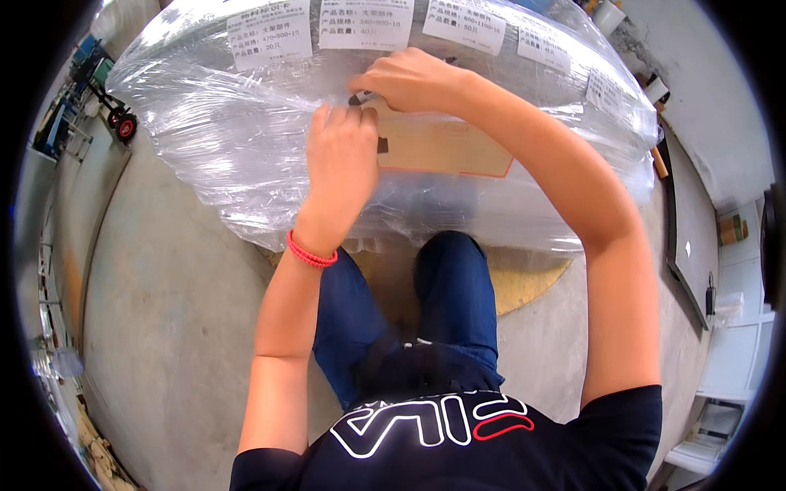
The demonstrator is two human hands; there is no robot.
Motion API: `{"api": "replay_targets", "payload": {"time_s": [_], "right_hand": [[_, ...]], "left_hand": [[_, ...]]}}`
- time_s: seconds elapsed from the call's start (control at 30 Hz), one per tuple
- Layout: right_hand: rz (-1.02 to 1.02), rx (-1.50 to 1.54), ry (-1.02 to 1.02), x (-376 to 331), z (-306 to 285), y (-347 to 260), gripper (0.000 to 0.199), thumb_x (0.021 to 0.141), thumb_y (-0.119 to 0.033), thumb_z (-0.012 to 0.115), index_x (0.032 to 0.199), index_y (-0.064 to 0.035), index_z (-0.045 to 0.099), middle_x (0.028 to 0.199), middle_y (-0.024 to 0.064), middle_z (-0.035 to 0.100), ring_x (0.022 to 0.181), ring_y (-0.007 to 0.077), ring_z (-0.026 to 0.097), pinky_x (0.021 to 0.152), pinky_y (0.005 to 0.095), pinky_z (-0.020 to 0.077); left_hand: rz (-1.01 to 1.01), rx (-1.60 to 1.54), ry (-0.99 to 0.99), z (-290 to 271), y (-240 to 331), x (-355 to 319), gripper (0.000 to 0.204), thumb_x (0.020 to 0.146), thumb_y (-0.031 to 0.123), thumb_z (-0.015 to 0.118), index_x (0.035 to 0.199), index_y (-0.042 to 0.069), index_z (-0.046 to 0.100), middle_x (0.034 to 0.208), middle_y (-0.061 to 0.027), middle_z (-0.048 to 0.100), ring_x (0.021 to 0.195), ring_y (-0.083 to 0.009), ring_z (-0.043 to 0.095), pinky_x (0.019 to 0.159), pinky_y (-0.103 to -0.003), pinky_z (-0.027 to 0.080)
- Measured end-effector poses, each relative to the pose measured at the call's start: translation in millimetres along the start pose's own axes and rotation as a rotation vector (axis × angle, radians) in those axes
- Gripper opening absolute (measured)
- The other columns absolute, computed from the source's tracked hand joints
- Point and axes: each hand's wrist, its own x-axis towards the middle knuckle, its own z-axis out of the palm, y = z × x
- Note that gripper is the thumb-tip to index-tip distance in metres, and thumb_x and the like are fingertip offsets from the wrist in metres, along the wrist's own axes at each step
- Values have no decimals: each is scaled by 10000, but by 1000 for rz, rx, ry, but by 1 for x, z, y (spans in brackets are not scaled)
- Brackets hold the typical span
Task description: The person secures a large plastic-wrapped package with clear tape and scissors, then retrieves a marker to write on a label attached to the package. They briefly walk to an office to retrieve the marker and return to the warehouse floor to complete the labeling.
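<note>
A large bundle wrapped in clear stretch film (246, 155) stands in front of me on a wooden pallet (524, 282). A brown cardboard sheet (446, 147) lies under the film near its front. My left hand (342, 159) presses flat on the film beside the cardboard, a red band on its wrist. My right hand (409, 80) is closed around a small dark tool (361, 98), whose tip touches the film just above my left fingers. Several white paper labels (364, 23) are stuck along the top of the bundle.
A hand truck with red wheels (115, 110) stands at the far left on the concrete floor (172, 311). A dark flat panel (688, 237) and white shelving (720, 385) lie on the right. Clutter lines the left edge.
</note>
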Motion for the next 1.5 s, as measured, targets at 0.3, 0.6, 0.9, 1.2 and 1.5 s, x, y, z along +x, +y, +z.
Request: {"api": "replay_targets", "payload": {"time_s": [0.3, 0.6, 0.9, 1.2, 1.5], "right_hand": [[362, -6, 103, -75, -22, 14, 364, 695, -28, 483, 1047, -52, 575, 920, 175, 611, 877, 327, 579, 748, 402, 468], [459, -195, 312, -125, 36, -1, 189, 737, -173, 565, 868, -40, 536, 823, 119, 535, 885, 303, 492, 737, 431, 406], [458, 9, 413, -124, 37, -4, 120, 739, -73, 498, 851, -34, 488, 880, 151, 519, 916, 334, 478, 775, 425, 388], [596, 147, 328, -117, 29, -3, 194, 764, -180, 536, 838, -6, 489, 846, 218, 575, 841, 402, 539, 716, 470, 417], [567, 141, 280, -103, 35, 3, 257, 772, -250, 551, 834, -5, 508, 859, 220, 584, 853, 387, 550, 725, 460, 424]], "left_hand": [[131, -44, -25, 19, -28, 22, 198, 700, 116, 593, 897, 132, 604, 804, -49, 555, 834, -217, 540, 781, -344, 354], [184, -270, -102, 41, -27, 40, 103, 723, 84, 584, 819, 114, 562, 818, -49, 558, 827, -248, 543, 735, -383, 365], [181, -265, -75, 36, -23, 41, 141, 693, 27, 551, 821, 77, 521, 786, -91, 571, 746, -312, 554, 648, -417, 407], [-241, -568, 376, 66, 43, -83, 250, 822, 105, 552, 1056, 23, 526, 1056, -130, 539, 1017, -261, 487, 885, -350, 361], [-1798, -1477, -413, 269, 98, -207, 222, 821, 284, 604, 950, 124, 520, 893, -30, 517, 851, -174, 481, 938, -446, 285]]}}
